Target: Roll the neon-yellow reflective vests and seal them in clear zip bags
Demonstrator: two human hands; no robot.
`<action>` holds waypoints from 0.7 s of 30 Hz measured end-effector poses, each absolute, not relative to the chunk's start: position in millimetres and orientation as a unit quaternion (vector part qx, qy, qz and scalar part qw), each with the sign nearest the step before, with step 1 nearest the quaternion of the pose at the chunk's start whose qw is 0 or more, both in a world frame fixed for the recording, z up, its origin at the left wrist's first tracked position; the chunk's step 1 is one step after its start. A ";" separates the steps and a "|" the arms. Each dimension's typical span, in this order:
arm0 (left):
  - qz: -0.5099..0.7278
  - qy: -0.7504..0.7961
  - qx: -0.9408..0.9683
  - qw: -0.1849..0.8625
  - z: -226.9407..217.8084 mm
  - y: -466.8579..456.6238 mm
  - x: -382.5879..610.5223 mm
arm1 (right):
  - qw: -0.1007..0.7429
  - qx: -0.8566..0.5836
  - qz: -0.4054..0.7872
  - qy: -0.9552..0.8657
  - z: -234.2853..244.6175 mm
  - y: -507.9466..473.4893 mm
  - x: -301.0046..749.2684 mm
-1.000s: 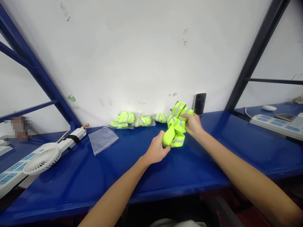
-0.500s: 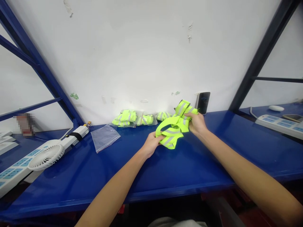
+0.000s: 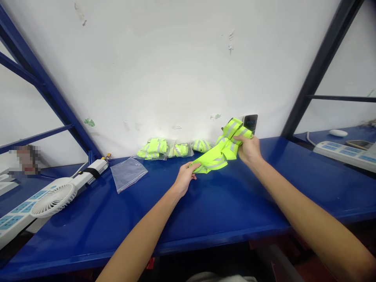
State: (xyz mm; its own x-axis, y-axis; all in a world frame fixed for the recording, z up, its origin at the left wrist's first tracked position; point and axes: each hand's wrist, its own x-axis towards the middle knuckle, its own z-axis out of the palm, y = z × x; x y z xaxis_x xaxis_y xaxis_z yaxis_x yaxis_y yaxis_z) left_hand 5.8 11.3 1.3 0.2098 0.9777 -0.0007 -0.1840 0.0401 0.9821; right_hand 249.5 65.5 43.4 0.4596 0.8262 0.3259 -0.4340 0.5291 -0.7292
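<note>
Holding the yellow-green reflective straps [image 3: 213,159] over the counter [image 3: 205,211], we keep both ends in a firm grip: the left hand [image 3: 184,178] pinches the near-left end, and the right hand [image 3: 249,149] clasps the folded far-right part. Their long axis slants from near left to far right between the two. The clear zip bag [image 3: 128,174] lies to the left, nearer our left hand; three similar bundles [image 3: 179,150] sit farther off, beside the wall [image 3: 176,70].

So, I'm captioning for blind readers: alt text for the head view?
Left hand and right hand hold neon-yellow striped straps over a blue table; three similar bundles lie by the wall, a clear bag left of them.
</note>
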 end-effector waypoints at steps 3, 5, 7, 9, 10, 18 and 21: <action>0.514 0.390 0.459 0.610 4.2 10.4 7.1 | 0.828 -0.293 0.356 -0.320 40.6 72.3 255.6; 0.529 0.385 0.455 0.603 4.5 10.5 9.7 | 0.835 -0.310 0.327 -0.317 37.5 75.7 258.8; 0.546 0.375 0.456 0.595 5.3 10.6 11.9 | 0.829 -0.344 0.284 -0.336 32.9 77.9 260.9; 0.576 0.353 0.442 0.590 7.9 10.4 12.2 | 0.812 -0.385 0.231 -0.373 27.5 79.1 262.0; 0.594 0.336 0.431 0.590 9.9 10.1 11.3 | 0.801 -0.403 0.206 -0.392 24.9 79.4 262.3; 0.612 0.288 0.451 0.582 22.7 7.4 0.7 | 0.703 -0.469 0.105 -0.524 11.5 74.6 258.9; 0.582 0.325 0.550 0.503 22.3 8.4 -2.7 | 0.660 -0.487 0.061 -0.568 10.1 71.5 257.2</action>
State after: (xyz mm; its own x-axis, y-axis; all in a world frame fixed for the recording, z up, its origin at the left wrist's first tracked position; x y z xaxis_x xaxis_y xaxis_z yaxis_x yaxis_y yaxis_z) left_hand -2.7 8.4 22.3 0.1120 0.9430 0.3135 -0.2273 -0.2828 0.9319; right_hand 257.2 71.5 10.1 0.3462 0.6350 0.6906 0.4730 0.5176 -0.7130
